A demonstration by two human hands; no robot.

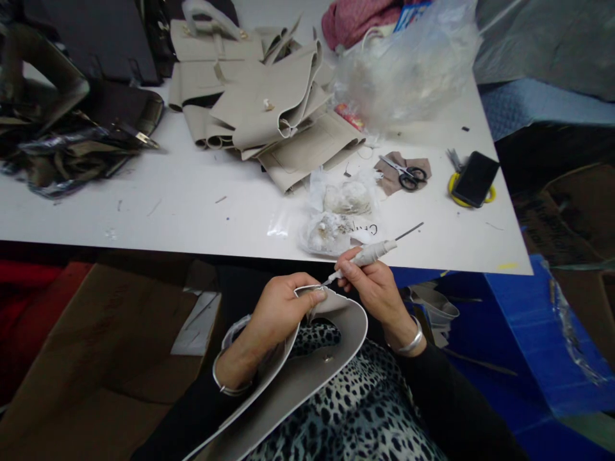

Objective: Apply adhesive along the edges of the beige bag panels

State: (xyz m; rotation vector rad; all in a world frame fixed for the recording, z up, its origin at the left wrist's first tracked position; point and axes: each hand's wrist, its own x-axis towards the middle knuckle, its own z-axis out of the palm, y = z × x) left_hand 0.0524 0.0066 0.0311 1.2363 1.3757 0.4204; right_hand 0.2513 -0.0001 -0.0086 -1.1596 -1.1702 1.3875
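My left hand pinches the edge of a light beige bag panel, which curves over my lap. A small metal fitting shows on the panel's inner face. In my right hand is a screwdriver-like tool with a white wrapped handle and a thin metal rod sticking out at each end. Its lower tip meets the panel edge right by my left fingertips; the exact contact is too small to make out. The other rod points up and right over the table edge. Plastic bags of small parts lie just beyond my hands.
Beige bag pieces are heaped on the white table. Dark bags stand at left. Scissors lie on a brown scrap, and a black phone rests on yellow-handled scissors. A clear plastic bag is at the back.
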